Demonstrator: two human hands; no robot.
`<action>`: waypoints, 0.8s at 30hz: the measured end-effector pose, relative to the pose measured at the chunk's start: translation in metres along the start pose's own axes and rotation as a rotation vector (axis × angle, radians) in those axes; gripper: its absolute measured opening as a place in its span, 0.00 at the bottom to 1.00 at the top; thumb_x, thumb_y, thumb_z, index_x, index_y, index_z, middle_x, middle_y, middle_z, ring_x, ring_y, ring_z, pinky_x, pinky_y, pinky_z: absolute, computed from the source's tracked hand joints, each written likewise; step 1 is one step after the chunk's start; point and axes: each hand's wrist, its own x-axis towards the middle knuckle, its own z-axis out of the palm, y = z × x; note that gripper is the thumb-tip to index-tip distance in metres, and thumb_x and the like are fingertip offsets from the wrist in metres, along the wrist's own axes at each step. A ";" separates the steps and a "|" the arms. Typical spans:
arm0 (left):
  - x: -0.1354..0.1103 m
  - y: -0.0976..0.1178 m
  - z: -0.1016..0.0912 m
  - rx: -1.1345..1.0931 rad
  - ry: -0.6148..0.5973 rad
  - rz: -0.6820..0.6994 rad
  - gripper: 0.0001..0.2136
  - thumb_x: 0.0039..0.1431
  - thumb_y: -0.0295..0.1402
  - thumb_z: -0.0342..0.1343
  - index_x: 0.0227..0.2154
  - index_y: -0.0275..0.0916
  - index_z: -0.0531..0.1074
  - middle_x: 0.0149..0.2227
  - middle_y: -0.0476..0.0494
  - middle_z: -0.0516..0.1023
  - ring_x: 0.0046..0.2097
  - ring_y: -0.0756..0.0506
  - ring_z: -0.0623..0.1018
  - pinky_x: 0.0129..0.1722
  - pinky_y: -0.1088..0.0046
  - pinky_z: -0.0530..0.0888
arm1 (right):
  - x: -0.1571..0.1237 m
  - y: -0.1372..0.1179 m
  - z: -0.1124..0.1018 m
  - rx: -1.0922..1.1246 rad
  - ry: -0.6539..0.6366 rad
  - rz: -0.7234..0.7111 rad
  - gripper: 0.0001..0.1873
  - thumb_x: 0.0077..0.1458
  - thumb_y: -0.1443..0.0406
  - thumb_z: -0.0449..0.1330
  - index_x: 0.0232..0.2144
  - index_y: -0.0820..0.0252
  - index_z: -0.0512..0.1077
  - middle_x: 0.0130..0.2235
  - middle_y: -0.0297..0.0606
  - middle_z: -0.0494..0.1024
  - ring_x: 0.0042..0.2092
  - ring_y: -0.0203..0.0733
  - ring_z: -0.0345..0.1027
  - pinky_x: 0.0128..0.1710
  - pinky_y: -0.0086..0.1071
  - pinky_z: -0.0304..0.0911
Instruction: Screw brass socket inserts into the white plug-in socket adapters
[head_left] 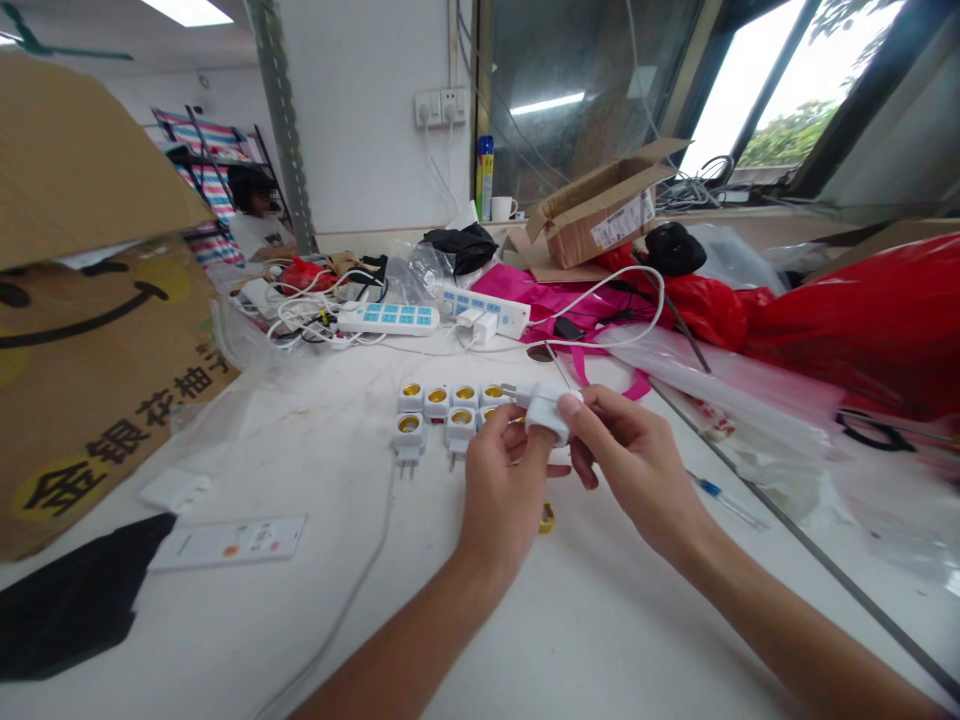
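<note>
Both my hands meet over the white table [570,620] at the middle of the view. My left hand [501,482] and my right hand [628,462] pinch one white plug-in lamp socket [541,408] between their fingertips, its metal prongs pointing left. Just behind it, several more white lamp sockets [439,412] with brass insides stand in two rows on the table. A small brass ring [547,518] lies on the table under my left hand.
A large cardboard box [90,330] stands at the left, with a black cloth [75,600] and a white card [225,542] before it. White power strips [390,318] and cables lie behind. Pink and red plastic bags [862,320] fill the right. A person [255,215] sits far back.
</note>
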 end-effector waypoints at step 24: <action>0.012 0.005 -0.009 -0.090 0.134 0.085 0.21 0.55 0.29 0.72 0.51 0.45 0.74 0.49 0.43 0.86 0.49 0.41 0.86 0.51 0.64 0.79 | -0.002 0.017 0.008 -0.015 -0.044 -0.096 0.26 0.66 0.45 0.68 0.56 0.54 0.77 0.49 0.42 0.79 0.36 0.41 0.75 0.26 0.30 0.72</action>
